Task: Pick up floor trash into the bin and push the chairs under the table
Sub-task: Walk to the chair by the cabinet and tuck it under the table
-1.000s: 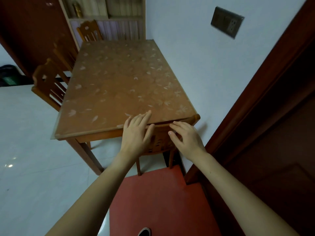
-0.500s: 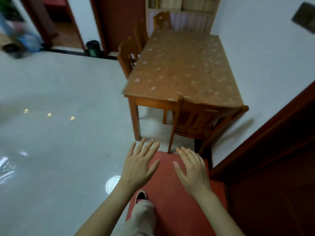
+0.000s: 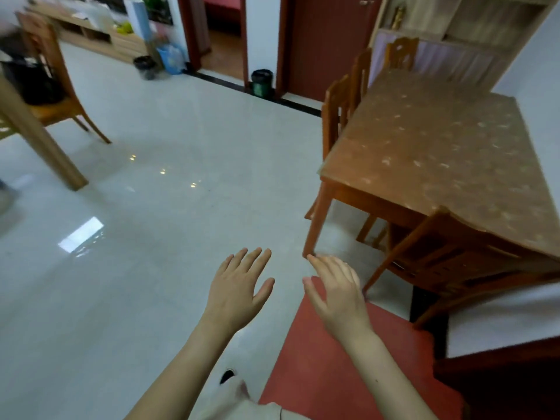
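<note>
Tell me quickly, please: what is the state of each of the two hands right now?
Left hand: open, fingers spread, holding nothing.
Right hand: open, fingers relaxed, holding nothing.

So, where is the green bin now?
Head view, upper centre: the green bin stands beside the dark red door, left of the table.

The floor (image 3: 181, 207) is glossy pale tile (lamp glints mirror in it); the surface (image 3: 439, 153) and chairs (image 3: 448, 256) are varnished wood, the mat (image 3: 333, 368) matt red.
</note>
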